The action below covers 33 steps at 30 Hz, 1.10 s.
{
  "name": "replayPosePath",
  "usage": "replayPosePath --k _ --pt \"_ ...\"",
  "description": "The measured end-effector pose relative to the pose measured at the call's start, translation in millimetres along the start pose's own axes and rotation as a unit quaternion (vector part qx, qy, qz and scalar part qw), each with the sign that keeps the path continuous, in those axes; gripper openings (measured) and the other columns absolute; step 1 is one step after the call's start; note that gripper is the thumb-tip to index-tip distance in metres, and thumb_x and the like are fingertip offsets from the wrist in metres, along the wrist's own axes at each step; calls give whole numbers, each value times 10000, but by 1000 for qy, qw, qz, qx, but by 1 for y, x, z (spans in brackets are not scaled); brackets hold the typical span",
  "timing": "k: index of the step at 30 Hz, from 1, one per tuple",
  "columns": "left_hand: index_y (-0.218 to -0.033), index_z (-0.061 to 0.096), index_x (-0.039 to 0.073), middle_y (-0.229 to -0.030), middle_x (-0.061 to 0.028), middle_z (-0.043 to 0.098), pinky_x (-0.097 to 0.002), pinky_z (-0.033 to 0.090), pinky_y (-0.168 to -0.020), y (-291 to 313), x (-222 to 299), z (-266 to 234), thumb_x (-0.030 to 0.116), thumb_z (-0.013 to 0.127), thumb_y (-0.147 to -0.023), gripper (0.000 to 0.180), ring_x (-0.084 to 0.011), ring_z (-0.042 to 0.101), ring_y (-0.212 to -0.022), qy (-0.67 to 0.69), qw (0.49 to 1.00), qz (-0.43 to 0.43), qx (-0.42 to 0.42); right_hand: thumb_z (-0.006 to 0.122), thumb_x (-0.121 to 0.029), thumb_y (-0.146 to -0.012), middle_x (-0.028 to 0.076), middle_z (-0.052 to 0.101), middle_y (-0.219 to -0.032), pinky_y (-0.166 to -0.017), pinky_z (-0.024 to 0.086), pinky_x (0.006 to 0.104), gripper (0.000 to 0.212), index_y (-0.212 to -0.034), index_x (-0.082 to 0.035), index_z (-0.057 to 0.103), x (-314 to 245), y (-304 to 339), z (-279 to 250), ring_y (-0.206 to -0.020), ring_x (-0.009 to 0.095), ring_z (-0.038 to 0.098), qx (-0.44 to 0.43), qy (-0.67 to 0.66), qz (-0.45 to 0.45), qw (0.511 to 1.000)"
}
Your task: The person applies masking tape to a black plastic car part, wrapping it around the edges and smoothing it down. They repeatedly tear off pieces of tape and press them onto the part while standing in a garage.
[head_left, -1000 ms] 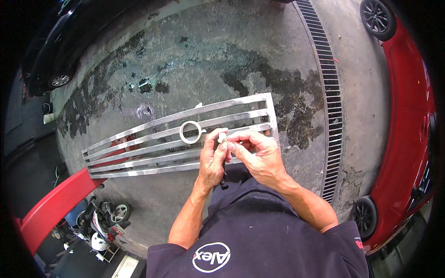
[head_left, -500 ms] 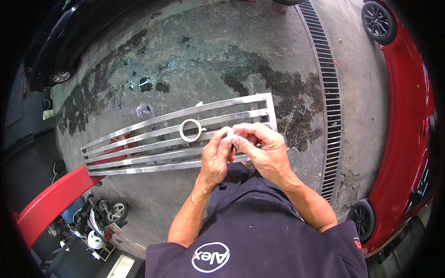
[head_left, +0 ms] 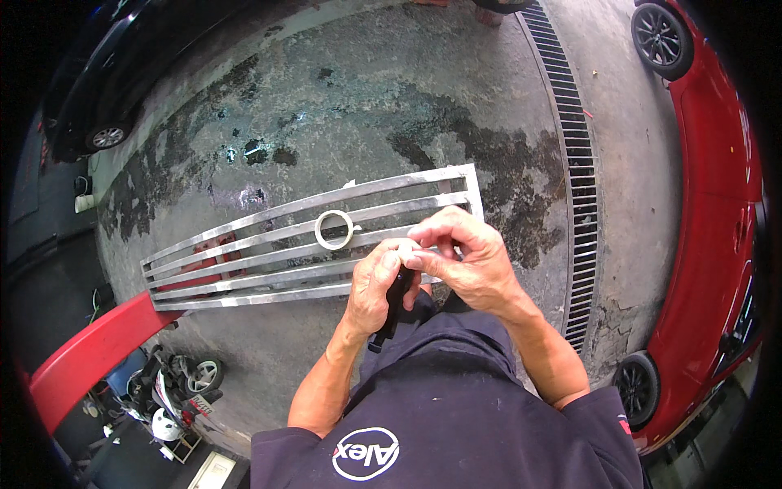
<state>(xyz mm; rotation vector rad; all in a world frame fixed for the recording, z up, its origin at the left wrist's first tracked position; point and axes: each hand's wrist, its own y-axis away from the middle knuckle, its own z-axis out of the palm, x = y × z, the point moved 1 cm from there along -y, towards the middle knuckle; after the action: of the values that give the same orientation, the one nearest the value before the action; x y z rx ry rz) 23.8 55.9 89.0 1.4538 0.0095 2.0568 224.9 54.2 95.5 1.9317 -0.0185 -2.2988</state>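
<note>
Both my hands meet in front of my body, over the near edge of a long slatted metal frame (head_left: 244, 300). My left hand (head_left: 368, 297) is wrapped round a slim black tool (head_left: 394, 308), whose exact kind I cannot make out. Thumb and fingers of my right hand (head_left: 472, 265) pinch at the tool's upper end, touching the left fingertips. A small whitish bit seems to show between the fingertips, but is too small to name. A roll of cream tape (head_left: 318, 232) lies flat on the slats, just left of my hands, with a short loose end sticking out.
A red curved beam (head_left: 90, 346) reaches the frame's left end. A floor drain grate (head_left: 581, 179) runs along the right, beyond it a red car (head_left: 709, 244). A dark car (head_left: 98, 90) stands at far left, a motorcycle (head_left: 175, 383) at lower left. Stained concrete floor (head_left: 350, 106) lies beyond.
The black tool in my left hand has come into fuller view, pointing down toward my body. Both hands have shifted slightly, fingertips still together. The tape roll and frame stay put.
</note>
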Motion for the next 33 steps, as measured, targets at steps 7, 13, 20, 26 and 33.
replayPosePath --k 7,13,20,26,33 --pt "-1379 639 9 -927 -70 665 -256 503 -573 -1 15 13 398 461 -1220 456 -116 608 -623 15 999 -38 34 927 -58 -884 58 667 -1204 -683 551 296 310 -1165 -128 817 -7 -9 2 -786 134 624 72 218 -220 948" --pt "-1423 630 18 -950 -41 662 -256 512 -554 -3 13 22 343 487 -1225 407 -77 596 -640 -22 996 -11 88 856 1 -956 96 724 -1148 -774 618 323 239 -1190 -42 828 -6 1 16 -920 164 748 101 206 -157 961" --pt "-1550 570 4 -1029 -67 707 -318 564 -698 -3 0 25 200 515 -1203 402 -122 643 -807 -181 970 42 157 855 -51 -982 92 763 -1022 -709 609 274 252 -1231 -36 818 -13 0 14 -810 133 744 83 192 -46 977" --pt "-1590 515 -23 -1291 -229 650 -423 578 -940 -10 5 44 10 620 -1096 507 -344 701 -1094 -312 924 158 151 786 -118 -1085 -4 791 -1007 -686 513 213 177 -1205 10 809 3 -2 13 -782 21 622 172 -74 84 979" --pt "-1619 500 -35 -1290 -219 666 -419 568 -979 -16 4 47 78 706 -1073 595 -338 705 -1128 -311 921 172 158 773 -175 -1105 -42 765 -999 -686 483 204 234 -1258 -2 807 17 -4 1 -808 15 608 175 -63 79 979"
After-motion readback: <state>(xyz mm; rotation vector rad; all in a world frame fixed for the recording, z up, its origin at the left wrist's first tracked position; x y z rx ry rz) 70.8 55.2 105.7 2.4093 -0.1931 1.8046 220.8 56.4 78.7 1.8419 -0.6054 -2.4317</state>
